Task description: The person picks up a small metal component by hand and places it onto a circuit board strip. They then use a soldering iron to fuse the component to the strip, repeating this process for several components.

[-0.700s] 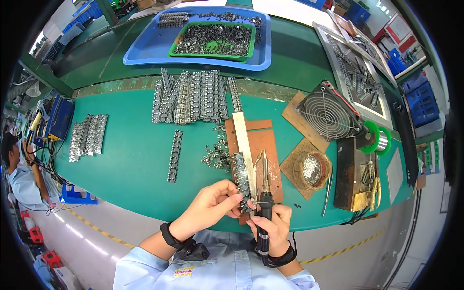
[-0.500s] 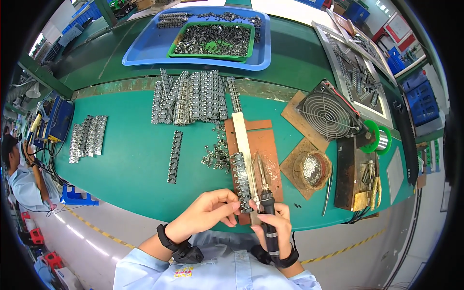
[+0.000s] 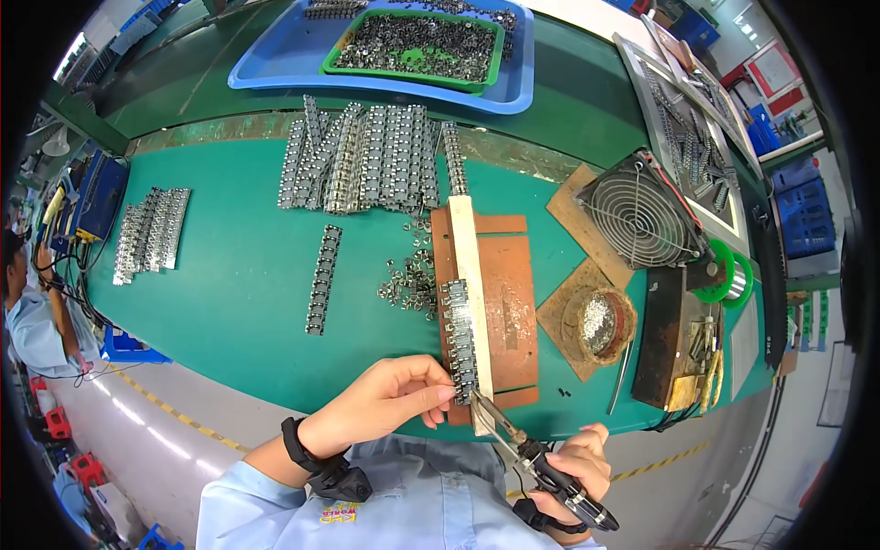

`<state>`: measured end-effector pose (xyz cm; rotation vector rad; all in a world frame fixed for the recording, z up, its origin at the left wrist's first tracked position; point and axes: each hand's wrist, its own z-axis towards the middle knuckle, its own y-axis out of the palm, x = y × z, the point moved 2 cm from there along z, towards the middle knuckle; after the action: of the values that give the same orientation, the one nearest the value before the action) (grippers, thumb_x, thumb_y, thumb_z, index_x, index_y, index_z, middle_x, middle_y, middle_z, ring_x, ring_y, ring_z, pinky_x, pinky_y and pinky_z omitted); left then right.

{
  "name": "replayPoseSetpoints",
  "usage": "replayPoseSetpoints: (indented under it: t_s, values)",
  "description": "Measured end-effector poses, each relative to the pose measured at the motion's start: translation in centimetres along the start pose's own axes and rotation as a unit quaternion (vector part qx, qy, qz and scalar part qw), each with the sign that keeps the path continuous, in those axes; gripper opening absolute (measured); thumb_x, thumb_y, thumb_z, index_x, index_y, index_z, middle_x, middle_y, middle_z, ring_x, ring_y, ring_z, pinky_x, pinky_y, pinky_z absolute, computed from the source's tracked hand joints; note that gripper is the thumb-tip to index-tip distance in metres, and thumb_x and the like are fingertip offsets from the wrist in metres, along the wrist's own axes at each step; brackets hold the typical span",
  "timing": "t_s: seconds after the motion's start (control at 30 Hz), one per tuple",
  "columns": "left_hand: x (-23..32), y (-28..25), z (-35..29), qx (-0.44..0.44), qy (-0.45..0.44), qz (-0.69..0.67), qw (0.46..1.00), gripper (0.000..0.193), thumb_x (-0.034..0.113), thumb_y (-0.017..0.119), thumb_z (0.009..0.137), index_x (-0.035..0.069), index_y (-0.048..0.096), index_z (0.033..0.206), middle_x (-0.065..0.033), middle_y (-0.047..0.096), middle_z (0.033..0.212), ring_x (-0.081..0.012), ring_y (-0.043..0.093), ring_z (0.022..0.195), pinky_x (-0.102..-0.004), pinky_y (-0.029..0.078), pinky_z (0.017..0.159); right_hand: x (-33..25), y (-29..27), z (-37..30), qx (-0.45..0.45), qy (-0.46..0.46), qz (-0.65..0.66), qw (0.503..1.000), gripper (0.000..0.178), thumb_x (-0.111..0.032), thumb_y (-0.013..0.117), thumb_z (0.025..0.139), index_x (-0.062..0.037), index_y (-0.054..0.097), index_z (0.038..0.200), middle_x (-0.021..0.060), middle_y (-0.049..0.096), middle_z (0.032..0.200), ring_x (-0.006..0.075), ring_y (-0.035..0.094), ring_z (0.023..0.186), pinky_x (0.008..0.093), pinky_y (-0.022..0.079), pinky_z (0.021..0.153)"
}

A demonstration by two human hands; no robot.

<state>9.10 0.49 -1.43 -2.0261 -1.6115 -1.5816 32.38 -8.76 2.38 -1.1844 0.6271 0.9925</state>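
Observation:
My right hand (image 3: 579, 467) is wrapped around the black handle of a soldering iron (image 3: 536, 456) with a thin tube along its side. The iron slants up to the left, and its tip is at the lower end of a strip of small circuit boards with metal parts (image 3: 458, 330). This strip lies along a pale straight bar (image 3: 471, 275) on a reddish-brown board (image 3: 509, 321). My left hand (image 3: 394, 403) pinches thumb and forefinger together at the strip's lower end; what sits between the fingertips is too small to make out. Loose small metal parts (image 3: 410, 282) lie left of the strip.
A single strip (image 3: 323, 280) and stacked strips (image 3: 367, 160) lie left and beyond. At the back, a blue tray (image 3: 284, 73) holds a green tray (image 3: 500, 55) of parts. Rightward are a fan (image 3: 637, 215), a round pot (image 3: 628, 321), a solder spool (image 3: 747, 275) and an iron stand (image 3: 660, 339).
The soldering iron has swung from nearly upright to a slant, its tip coming down to the strip's lower end. My right hand has moved right and down; my left stays at the strip.

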Motion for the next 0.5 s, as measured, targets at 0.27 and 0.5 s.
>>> replayPoseSetpoints:
  t_s: [0.27,0.5]
  values:
    - [0.03,-0.02,0.02,0.001,-0.007,-0.002,1.000,0.015,0.015,0.051,0.090,0.000,0.052,0.089,-0.0023,0.056,0.080,-0.0084,0.054,0.072,-0.0224,0.047,0.065,0.25,0.35,0.57,-0.008,0.015,-0.001,1.000,0.037,-0.027,0.077,0.053,-0.0082,0.066,0.082,-0.0009,0.056,0.058,0.0151,0.047,0.060,0.0378,0.030,0.078]
    - [0.00,-0.02,0.01,0.001,-0.007,-0.002,1.000,0.015,0.015,0.051,0.090,0.000,0.052,0.089,-0.0025,0.056,0.081,-0.0083,0.054,0.073,-0.0226,0.047,0.066,0.40,0.52,0.77,-0.010,0.020,0.007,1.000,0.037,-0.027,0.077,0.052,-0.0082,0.066,0.081,-0.0006,0.056,0.058,0.0149,0.048,0.060,0.0385,0.031,0.077]
